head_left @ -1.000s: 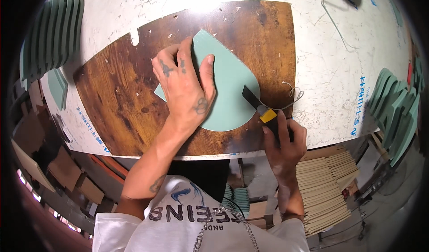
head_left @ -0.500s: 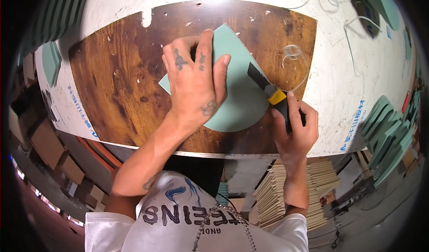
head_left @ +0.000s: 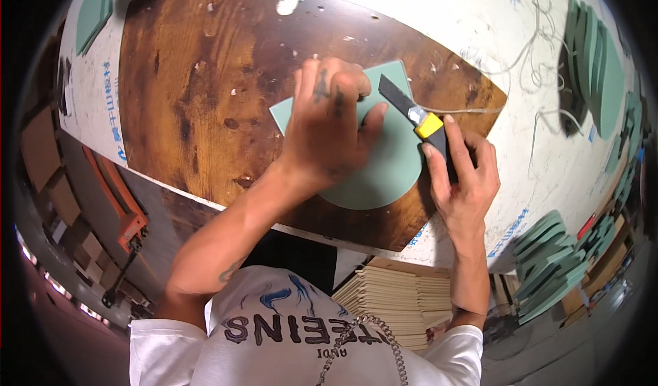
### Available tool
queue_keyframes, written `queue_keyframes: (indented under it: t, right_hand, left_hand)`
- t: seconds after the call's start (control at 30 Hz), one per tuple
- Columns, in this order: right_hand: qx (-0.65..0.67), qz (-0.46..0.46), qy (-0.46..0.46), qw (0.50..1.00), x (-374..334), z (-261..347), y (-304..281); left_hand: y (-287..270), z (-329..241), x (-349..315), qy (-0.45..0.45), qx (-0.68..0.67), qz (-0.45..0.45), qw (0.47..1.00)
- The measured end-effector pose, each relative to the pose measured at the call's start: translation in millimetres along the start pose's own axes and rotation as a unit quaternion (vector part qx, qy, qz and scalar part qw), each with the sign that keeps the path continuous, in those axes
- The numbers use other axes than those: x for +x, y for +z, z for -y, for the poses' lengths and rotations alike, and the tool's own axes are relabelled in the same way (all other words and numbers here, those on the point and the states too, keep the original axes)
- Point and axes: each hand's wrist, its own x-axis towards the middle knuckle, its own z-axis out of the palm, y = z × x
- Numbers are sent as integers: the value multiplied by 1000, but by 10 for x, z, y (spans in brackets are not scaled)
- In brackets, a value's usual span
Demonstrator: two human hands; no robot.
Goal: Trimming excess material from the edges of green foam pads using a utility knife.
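A pale green panel [head_left: 384, 177], rounded at the near end and with straight edges and corners at the far end, lies on a dark wood-grain board [head_left: 178, 78]. My left hand [head_left: 325, 122] is over its left part, fingers bent down and thumb apart; the fingertips are hidden and the hand is slightly blurred. In my right hand [head_left: 466, 180] is a utility knife [head_left: 430, 125] with a black blade and yellow collar. The blade points far left and lies over the panel's right edge. A thin pale strip [head_left: 466, 110] trails right from beside the blade.
The board rests on a white table [head_left: 521, 150]. Loose curled strips [head_left: 541, 50] lie at the far right. Green panels stand in stacks at right [head_left: 593, 71] and near right [head_left: 552, 263], others at far left [head_left: 96, 13]. Pale slats [head_left: 391, 293] are piled below the table edge.
The green panel has turned clockwise under my left hand, whose fingers have curled. The knife blade has moved from along the panel's edge to over it. The whole view has also swung round.
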Motion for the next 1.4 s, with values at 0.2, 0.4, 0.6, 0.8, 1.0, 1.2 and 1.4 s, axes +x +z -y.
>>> queue_keyframes:
  t: [0.2,0.4,0.6,0.8,1.0,1.2,1.4]
  right_hand:
    - [17,0,-14,1000,162,-59,51]
    - [5,-14,-16,1000,256,39,116]
    - [5,-15,-17,1000,269,-25,37]
    - [-4,-15,-11,1000,99,-62,30]
    - [111,-8,99,989,-315,-271,-214]
    - [144,-49,198,968,-799,-367,-352]
    - [168,-146,233,947,-848,-285,-186]
  left_hand:
    - [-17,-6,-24,-47,-22,-12,999]
    - [-9,-26,-11,-32,-6,-38,999]
    - [-56,-23,14,-28,-3,-17,999]
    - [41,-231,-124,-76,163,-38,983]
    - [17,-313,-196,-138,220,20,965]
    - [-9,-691,-429,-75,132,171,973]
    - [70,-740,-564,-15,140,240,960]
